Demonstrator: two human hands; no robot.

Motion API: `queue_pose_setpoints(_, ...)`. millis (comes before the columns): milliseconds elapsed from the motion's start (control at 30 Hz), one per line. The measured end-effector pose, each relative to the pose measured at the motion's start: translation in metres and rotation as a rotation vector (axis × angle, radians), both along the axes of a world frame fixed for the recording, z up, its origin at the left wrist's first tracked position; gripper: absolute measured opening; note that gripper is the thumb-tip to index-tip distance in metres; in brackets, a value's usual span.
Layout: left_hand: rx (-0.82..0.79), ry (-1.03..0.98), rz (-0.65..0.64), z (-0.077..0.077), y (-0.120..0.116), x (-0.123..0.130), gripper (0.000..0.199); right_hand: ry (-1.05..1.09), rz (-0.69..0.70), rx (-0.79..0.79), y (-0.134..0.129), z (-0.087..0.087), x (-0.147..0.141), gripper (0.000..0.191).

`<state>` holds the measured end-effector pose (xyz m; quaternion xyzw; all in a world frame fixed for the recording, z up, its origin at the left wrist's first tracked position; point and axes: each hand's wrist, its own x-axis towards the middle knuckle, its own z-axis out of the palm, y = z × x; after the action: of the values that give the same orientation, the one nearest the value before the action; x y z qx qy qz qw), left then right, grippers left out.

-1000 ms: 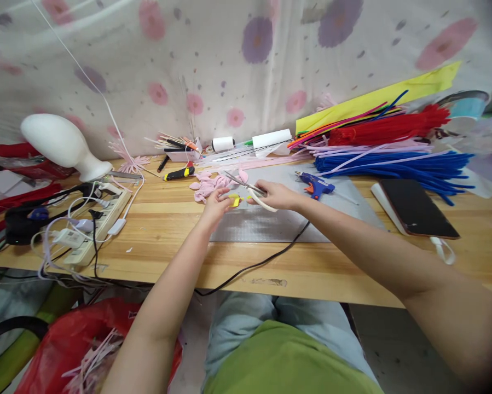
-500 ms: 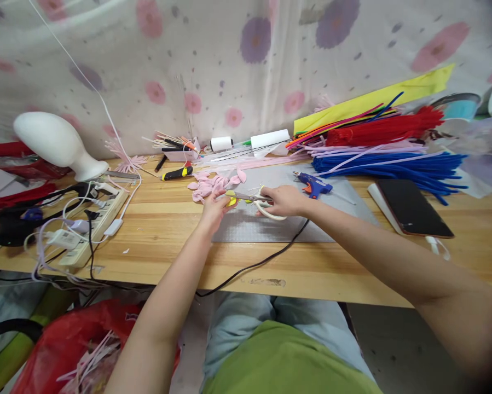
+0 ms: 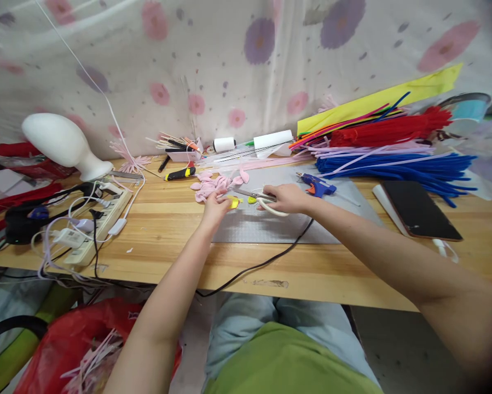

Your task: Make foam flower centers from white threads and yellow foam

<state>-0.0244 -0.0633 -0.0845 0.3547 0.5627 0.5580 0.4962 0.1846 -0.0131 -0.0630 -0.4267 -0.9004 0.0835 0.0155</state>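
My left hand pinches a small yellow piece, thin and soft-looking; its exact kind is too small to tell. My right hand is wrapped round the pale handles of a pair of scissors. The blades point left, just above and to the right of the yellow piece. Below the blades, another little yellow-green bit shows over the grey cutting mat. Right behind my left hand lies a heap of pink fuzzy petal-like pieces.
A blue glue gun lies right of my right hand, its black cord crossing the mat. Bundles of blue pipe cleaners and red ones fill the back right. A phone, power strip and white foam head stand around.
The scissor blades have come away from the yellow piece, slightly up and right. My left hand keeps its pinch. The whole view has shifted a little.
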Motion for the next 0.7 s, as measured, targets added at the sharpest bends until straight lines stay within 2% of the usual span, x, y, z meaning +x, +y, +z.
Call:
queue_pose_setpoints(233, 0.044, 0.179, -0.053, -0.0002, 0.0051, -0.0045, 0.049, -0.063, 0.109, 0.130, 0.0041, 0.0032, 0.0050, 0.052)
queue_pose_setpoints(367, 0.044, 0.203, -0.083, 0.0012, 0.0060, -0.0056, 0.054, -0.100, 0.113, 0.149, 0.0062, 0.0014, 0.0075, 0.050)
queue_pose_setpoints(700, 0.034, 0.236, -0.059, -0.0005, 0.0079, -0.0059, 0.066, -0.125, 0.101, 0.199, 0.0067, -0.0012, 0.0080, 0.047)
